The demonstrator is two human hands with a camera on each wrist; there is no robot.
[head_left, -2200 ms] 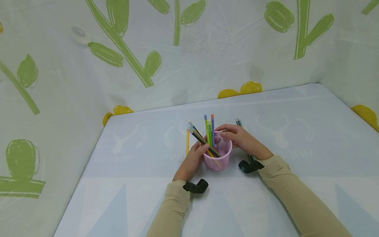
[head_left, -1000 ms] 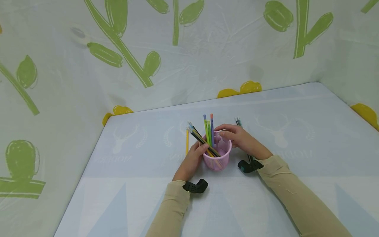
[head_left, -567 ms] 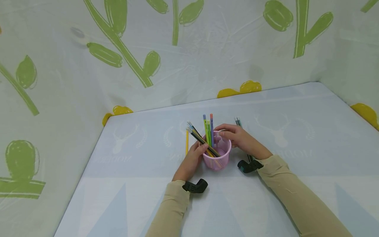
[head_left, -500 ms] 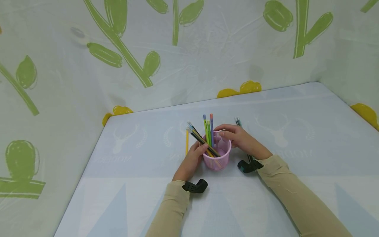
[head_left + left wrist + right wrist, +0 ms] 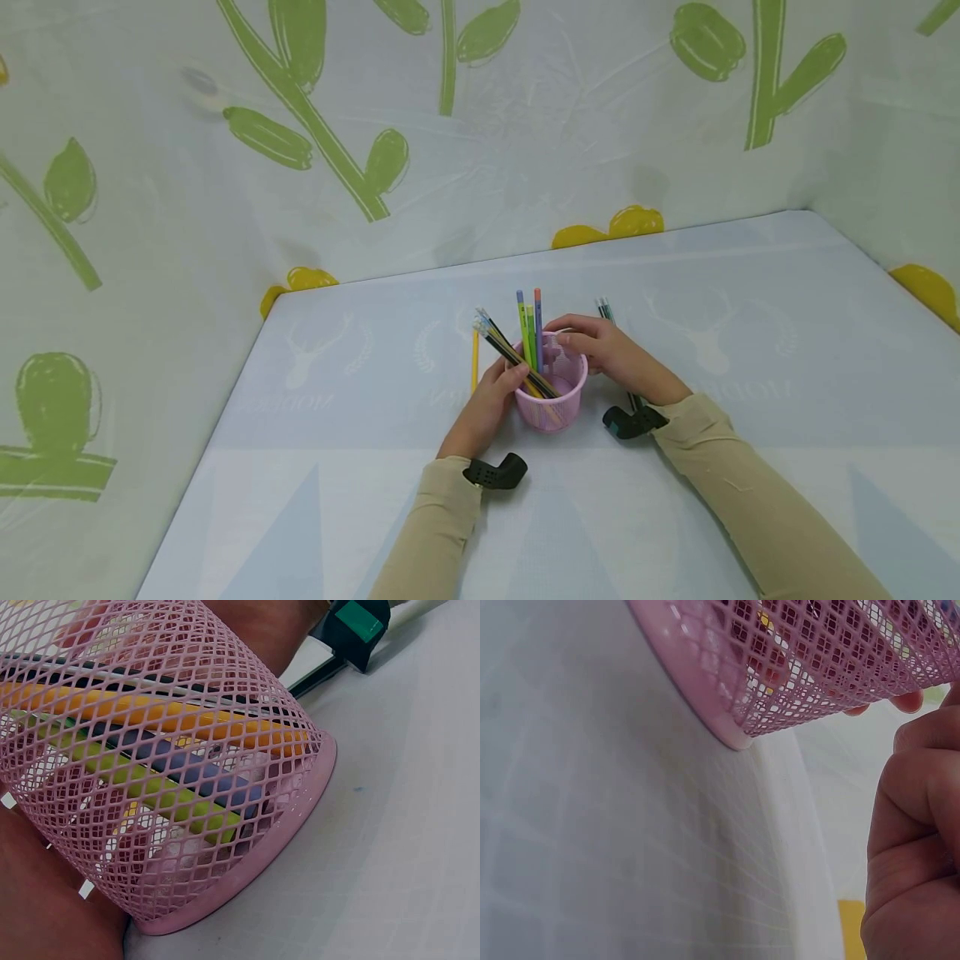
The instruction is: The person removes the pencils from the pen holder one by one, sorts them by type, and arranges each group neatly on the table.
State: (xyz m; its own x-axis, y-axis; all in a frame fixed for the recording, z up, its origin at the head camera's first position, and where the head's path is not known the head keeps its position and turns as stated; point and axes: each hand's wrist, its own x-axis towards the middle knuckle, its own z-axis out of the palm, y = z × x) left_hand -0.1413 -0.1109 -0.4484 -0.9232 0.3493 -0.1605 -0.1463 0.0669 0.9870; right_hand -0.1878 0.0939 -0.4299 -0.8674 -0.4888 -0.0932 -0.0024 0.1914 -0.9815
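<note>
1. Your basket (image 5: 555, 417), pink and mesh-walled, appears to stand upright on the worktop (image 5: 555, 533), between your two hands.
2. Your left hand (image 5: 483, 408) grips the basket's left side, thumb up at the rim beside the dark pencils.
3. Your right hand (image 5: 615, 354) holds the basket's far right side, thumb at the rim and fingers behind the wall.
4. The dark pencils (image 5: 498, 340) lean out over the basket's left rim, their lower ends inside.
5. Two green pencils (image 5: 522, 321) and a purple pencil (image 5: 537, 325) stand steeper at the basket's far side; through the mesh you can see lower ends near the base.
6. A yellow pencil (image 5: 475, 358) lies just left of the basket, beyond your left hand.
7. Some loose pencils (image 5: 604, 308) lie right of the basket, partly hidden under your right hand.
</note>
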